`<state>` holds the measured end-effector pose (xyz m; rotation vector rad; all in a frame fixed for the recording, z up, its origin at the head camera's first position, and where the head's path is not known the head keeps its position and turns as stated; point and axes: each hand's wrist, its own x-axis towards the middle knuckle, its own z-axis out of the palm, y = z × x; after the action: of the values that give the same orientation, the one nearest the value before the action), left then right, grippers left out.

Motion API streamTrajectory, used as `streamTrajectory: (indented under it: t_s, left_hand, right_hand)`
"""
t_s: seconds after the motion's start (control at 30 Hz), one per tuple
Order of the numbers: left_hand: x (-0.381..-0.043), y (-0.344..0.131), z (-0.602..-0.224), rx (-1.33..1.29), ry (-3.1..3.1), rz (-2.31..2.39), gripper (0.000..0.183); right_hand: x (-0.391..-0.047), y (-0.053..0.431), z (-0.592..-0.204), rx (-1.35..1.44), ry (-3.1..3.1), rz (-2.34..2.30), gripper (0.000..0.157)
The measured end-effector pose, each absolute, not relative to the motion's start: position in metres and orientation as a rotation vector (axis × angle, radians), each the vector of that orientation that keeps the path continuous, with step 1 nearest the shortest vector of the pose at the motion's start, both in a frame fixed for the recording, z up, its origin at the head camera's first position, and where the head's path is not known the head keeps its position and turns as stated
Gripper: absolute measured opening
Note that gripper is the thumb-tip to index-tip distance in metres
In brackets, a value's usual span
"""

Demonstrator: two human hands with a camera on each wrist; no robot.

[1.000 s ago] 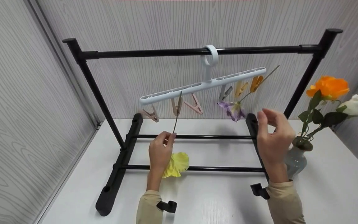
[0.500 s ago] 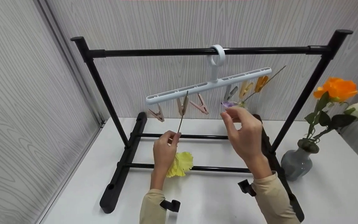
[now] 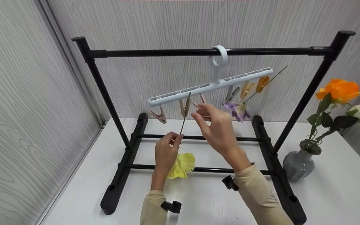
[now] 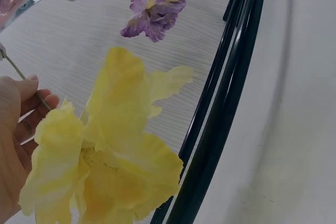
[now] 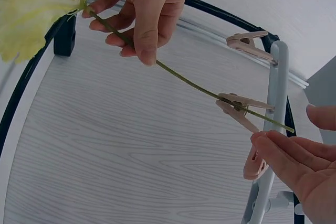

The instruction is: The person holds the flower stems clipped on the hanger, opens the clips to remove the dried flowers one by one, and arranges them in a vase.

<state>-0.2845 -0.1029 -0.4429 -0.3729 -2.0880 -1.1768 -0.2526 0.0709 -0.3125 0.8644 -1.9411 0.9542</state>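
My left hand (image 3: pixel 165 153) pinches the thin green stem (image 5: pixel 184 80) of a yellow artificial flower (image 4: pixel 110 150) between thumb and fingers. The bloom hangs low, beneath that hand. Its stem runs up past a beige clothespin (image 5: pixel 239 106) on a white clip hanger (image 3: pixel 195 90); whether the clip grips it I cannot tell. My right hand (image 3: pixel 220 132), thumb and fingers apart, is just right of that clothespin, near a pink clothespin (image 5: pixel 255 163) partly hidden behind its fingers. A purple flower (image 3: pixel 238 111) hangs by its stem from an orange clothespin (image 3: pixel 262 83).
The hanger hooks over the top bar of a black rack (image 3: pixel 155 53) and tilts down to the left. Yellow (image 3: pixel 247 90) and grey clothespins (image 3: pixel 232 93) hang on its right half. A grey vase (image 3: pixel 298 165) holding an orange and a white flower stands at right.
My right hand has moved left from beside the vase, past the purple flower, to near the beige clothespin. My left hand keeps its pinch on the stem; the view has shifted slightly.
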Motion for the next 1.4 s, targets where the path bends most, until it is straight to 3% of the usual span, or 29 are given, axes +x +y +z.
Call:
streamTrajectory:
  t_s: [0.47,1.03,1.4]
  left_hand:
    - [-0.286,-0.102,-0.441,-0.655,-2.087,-1.242,0.007]
    - [-0.284,-0.103,-0.440,-0.786,-2.131,-1.381,0.016]
    - [-0.285,-0.104,-0.442,-0.867,-2.112,-1.401,0.004]
  right_hand:
    - [-0.259,0.048,-0.314,0.775,-2.053,1.017,0.036]
    - [-0.271,0.040,-0.317,0.601,-2.083,1.049,0.021]
    - [-0.273,0.040,-0.320,0.665,-2.038,1.004,0.015]
